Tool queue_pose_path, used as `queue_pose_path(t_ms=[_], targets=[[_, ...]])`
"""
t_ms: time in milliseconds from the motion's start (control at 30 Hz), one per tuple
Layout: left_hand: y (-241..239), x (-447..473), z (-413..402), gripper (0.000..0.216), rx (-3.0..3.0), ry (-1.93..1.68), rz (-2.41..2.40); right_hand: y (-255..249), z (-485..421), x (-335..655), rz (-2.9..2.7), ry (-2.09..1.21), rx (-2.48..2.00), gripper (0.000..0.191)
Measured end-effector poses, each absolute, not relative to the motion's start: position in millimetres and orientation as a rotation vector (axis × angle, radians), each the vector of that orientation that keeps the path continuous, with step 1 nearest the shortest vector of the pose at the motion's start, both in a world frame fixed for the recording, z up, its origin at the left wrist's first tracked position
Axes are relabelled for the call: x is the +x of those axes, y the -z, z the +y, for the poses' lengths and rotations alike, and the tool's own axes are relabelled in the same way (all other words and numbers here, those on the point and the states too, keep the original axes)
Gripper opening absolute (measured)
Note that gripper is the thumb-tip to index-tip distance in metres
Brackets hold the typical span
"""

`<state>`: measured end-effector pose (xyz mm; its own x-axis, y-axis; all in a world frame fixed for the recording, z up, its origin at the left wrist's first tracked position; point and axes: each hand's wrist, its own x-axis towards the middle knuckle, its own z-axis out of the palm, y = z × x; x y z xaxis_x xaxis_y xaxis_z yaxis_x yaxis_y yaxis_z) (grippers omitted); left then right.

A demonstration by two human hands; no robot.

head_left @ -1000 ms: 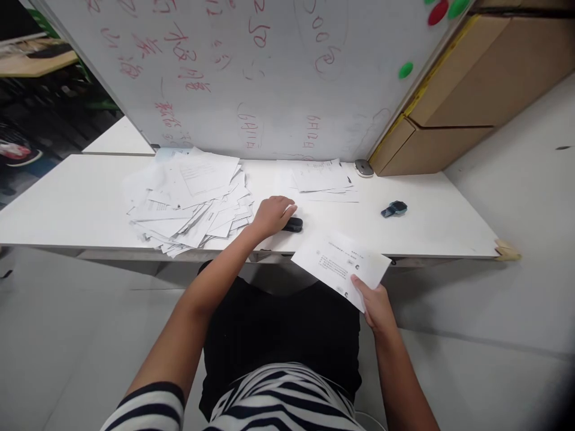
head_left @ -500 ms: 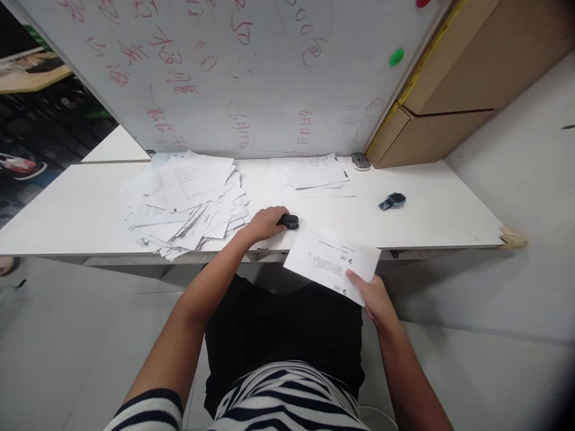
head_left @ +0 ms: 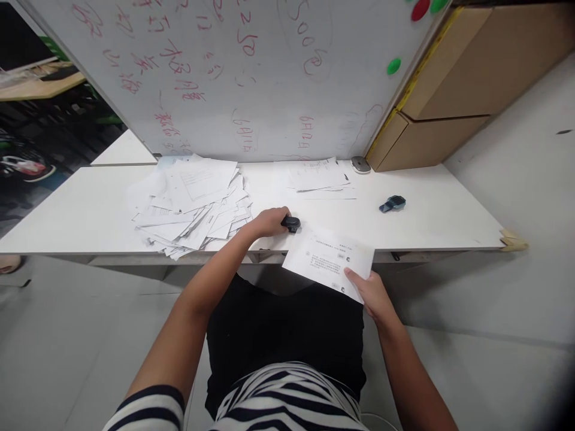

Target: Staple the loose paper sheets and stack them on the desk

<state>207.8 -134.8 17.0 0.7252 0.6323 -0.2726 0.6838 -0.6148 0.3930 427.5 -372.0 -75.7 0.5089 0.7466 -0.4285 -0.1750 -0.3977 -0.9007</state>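
Observation:
My left hand (head_left: 268, 222) rests on the white table (head_left: 431, 224) with its fingers curled round a small black stapler (head_left: 291, 224), just right of a messy heap of printed papers (head_left: 193, 203). My right hand (head_left: 372, 293) grips the near corner of a printed sheet (head_left: 327, 260), held over the table's front edge, a little right of the stapler.
A small neat stack of papers (head_left: 321, 176) lies at the back of the table below a whiteboard (head_left: 251, 72) with red writing. A grey mouse (head_left: 360, 165) and a small dark blue device (head_left: 392, 204) lie to the right. Cardboard boxes (head_left: 449, 108) stand behind.
My left hand has drawn the stapler slightly toward the front edge and closed more over it. My right hand has shifted the sheet a little to the left, nearer the stapler.

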Motion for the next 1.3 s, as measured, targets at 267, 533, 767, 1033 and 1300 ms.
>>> queue_pose_path(t_ms=[267,533,767,1033,1300], targets=[[-16.4,207.6,-134.2,0.025,2.442,0.105,0.982,80.9,-369.3,430.3,-0.551,-1.140,-1.677,0.047],[-24.8,204.7,-136.5,0.046,2.392,0.156,1.016,72.1,-366.8,427.4,-0.531,-1.169,-1.681,0.043],[-23.2,238.6,-124.6,0.062,2.422,-0.212,1.063,74.4,-366.8,429.4,-0.535,-1.142,-1.726,0.043],[11.4,266.5,-113.7,0.076,2.459,-0.146,1.179,54.8,-366.8,426.9,-0.370,-1.307,-1.579,0.034],[7.9,266.2,-113.8,0.073,2.437,-0.076,1.170,60.7,-368.7,436.0,-0.358,-1.345,-1.618,0.035]])
